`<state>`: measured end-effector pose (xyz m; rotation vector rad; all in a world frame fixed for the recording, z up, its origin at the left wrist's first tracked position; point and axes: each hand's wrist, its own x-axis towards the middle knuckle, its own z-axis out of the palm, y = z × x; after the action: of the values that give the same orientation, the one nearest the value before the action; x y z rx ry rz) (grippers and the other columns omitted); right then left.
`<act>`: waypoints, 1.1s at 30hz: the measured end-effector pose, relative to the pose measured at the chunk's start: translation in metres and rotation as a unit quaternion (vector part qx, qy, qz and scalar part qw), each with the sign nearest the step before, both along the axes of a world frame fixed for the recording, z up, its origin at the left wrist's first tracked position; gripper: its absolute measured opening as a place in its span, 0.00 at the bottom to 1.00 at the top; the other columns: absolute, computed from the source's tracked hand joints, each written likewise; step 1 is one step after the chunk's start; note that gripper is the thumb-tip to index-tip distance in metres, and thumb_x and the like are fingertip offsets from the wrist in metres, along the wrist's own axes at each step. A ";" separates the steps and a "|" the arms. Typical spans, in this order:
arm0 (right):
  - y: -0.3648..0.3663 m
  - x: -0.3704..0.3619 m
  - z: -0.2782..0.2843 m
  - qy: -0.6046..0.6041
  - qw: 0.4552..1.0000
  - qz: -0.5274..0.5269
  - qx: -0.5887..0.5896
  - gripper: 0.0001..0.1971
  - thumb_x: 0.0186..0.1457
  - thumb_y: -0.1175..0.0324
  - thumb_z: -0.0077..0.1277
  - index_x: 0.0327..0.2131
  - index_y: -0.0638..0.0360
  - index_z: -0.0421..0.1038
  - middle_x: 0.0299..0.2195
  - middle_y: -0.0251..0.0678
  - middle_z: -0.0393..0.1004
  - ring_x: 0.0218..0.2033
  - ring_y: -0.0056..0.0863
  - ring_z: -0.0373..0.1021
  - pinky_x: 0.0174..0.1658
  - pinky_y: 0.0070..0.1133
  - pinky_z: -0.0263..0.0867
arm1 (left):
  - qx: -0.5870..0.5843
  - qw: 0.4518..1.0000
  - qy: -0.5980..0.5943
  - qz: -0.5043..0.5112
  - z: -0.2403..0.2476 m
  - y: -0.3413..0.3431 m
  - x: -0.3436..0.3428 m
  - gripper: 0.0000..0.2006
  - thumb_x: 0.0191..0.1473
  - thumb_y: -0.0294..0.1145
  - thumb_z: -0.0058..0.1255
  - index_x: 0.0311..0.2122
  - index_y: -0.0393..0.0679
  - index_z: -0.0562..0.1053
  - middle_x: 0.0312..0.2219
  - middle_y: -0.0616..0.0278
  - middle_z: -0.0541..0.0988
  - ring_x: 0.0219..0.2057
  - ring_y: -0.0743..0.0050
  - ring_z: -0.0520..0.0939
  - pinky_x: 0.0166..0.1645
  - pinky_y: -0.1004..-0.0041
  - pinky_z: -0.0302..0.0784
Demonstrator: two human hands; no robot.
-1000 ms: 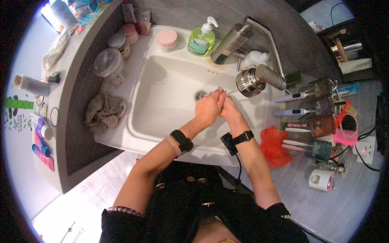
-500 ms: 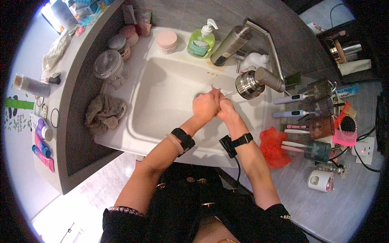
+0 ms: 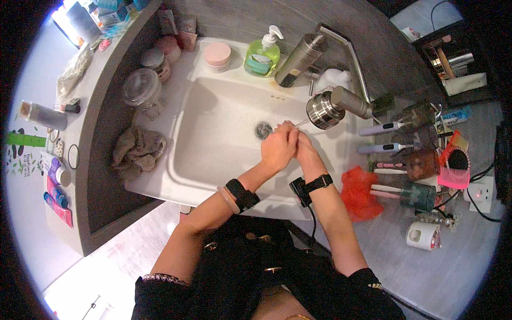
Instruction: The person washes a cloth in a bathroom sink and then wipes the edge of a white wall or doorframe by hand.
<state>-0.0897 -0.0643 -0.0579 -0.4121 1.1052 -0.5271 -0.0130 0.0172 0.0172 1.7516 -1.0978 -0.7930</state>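
The white sink (image 3: 213, 144) takes up the middle of the frame, with the metal faucet (image 3: 325, 111) at its upper right. Near the frame's centre, the left hand (image 3: 278, 148) and right hand (image 3: 304, 148) press together beneath the thin water stream (image 3: 302, 124), just beside the drain (image 3: 263, 130). The step looks like rinsing; I cannot tell whether the fingers hold anything. The next move seems to call for turning both hands in the water.
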 end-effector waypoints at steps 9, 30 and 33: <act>0.015 0.011 0.033 -0.057 0.998 0.027 -0.001 0.10 0.54 0.63 0.37 0.32 0.57 0.65 0.27 0.33 0.68 0.26 0.24 0.67 0.26 0.23 0.65 | 0.029 0.986 -0.161 -0.029 0.003 -0.016 0.010 0.15 0.52 0.41 0.36 0.30 0.43 0.72 0.22 0.51 0.76 0.23 0.51 0.76 0.30 0.60 0.71; -0.004 -0.019 0.047 -0.040 0.993 0.096 -0.053 0.11 0.50 0.74 0.41 0.39 0.65 0.64 0.36 0.40 0.69 0.37 0.29 0.67 0.44 0.23 0.64 | 0.112 0.935 0.204 -0.268 -0.049 -0.011 0.069 0.23 0.50 0.44 0.46 0.46 0.38 0.65 0.28 0.55 0.73 0.25 0.70 0.77 0.28 0.73 0.72; -0.011 -0.023 0.045 -0.030 0.998 0.034 -0.046 0.10 0.49 0.76 0.42 0.37 0.65 0.65 0.33 0.39 0.70 0.35 0.27 0.67 0.42 0.22 0.64 | 0.039 0.937 0.083 -0.338 -0.074 -0.010 0.072 0.24 0.42 0.46 0.54 0.40 0.37 0.69 0.26 0.54 0.75 0.28 0.62 0.74 0.34 0.70 0.69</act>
<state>-0.1124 -0.0749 -0.0130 -0.5095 1.0089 -0.5286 0.0591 0.0076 -0.0566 1.3234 -1.5891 -1.3852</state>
